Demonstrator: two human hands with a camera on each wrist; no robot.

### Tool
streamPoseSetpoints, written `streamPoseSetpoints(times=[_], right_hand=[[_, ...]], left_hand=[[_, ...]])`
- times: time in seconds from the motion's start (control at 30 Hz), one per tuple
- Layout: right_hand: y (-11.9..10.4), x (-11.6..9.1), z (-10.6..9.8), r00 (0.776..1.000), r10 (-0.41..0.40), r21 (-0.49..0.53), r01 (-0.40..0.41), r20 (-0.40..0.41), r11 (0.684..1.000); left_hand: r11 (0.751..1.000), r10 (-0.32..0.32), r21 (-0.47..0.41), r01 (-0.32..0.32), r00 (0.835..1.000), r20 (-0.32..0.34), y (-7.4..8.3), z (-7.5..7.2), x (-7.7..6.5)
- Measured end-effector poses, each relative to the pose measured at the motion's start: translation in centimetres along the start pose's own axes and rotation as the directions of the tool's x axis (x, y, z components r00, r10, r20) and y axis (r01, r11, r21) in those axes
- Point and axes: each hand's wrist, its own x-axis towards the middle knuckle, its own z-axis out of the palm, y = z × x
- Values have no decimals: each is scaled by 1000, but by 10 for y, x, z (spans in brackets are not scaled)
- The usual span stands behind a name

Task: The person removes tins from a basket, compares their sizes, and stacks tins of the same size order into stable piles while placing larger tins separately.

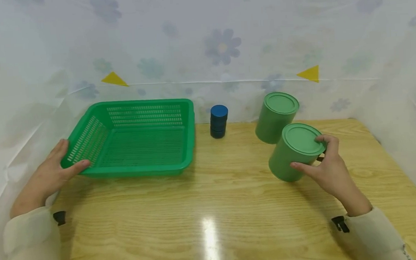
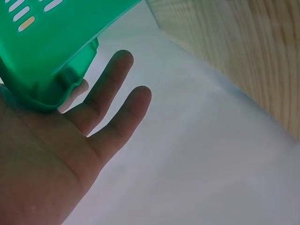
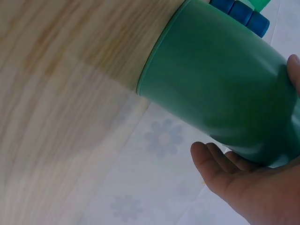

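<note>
On the left of the head view is a green plastic basket (image 1: 191, 147) with slotted walls. My left hand (image 1: 49, 171) holds its near-left corner, thumb over the rim. In the left wrist view, two fingers (image 2: 126, 110) stretch past the basket's corner (image 2: 56, 79). My right hand (image 1: 328, 174) grips a green lidded can (image 1: 290, 160) from the right, thumb on its side and a finger at the lid's edge. The right wrist view shows the can's side (image 3: 211, 79) close up; whether its base touches the table is unclear.
Behind the held can stands a second green can (image 1: 274, 119). A dark blue ribbed cylinder (image 1: 218, 121) stands upright between basket and cans. The wooden table (image 1: 156, 222) meets a floral white sheet (image 1: 194, 38) at the back and sides, with two yellow triangles on it.
</note>
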Motion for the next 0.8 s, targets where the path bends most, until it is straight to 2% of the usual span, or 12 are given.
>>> streamPoseSetpoints(times=[0.3, 0.53, 0.63, 0.8], right_hand=[[-1, 5, -1, 999, -7, -25, 8, 39, 1000], [-1, 5, -5, 999, -11, -53, 12, 34, 999], [0, 4, -7, 999, 4, -74, 0, 43, 997], [-1, 1, -8, 996, 40, -126, -29, 83, 992]], left_hand=[[999, -27, 26, 28, 999, -33, -11, -3, -4], [998, -33, 56, 36, 998, -50, -11, -1, 3], [998, 0, 68, 5, 997, -75, -8, 0, 7], [995, 81, 64, -72, 986, -148, 4, 5, 3]])
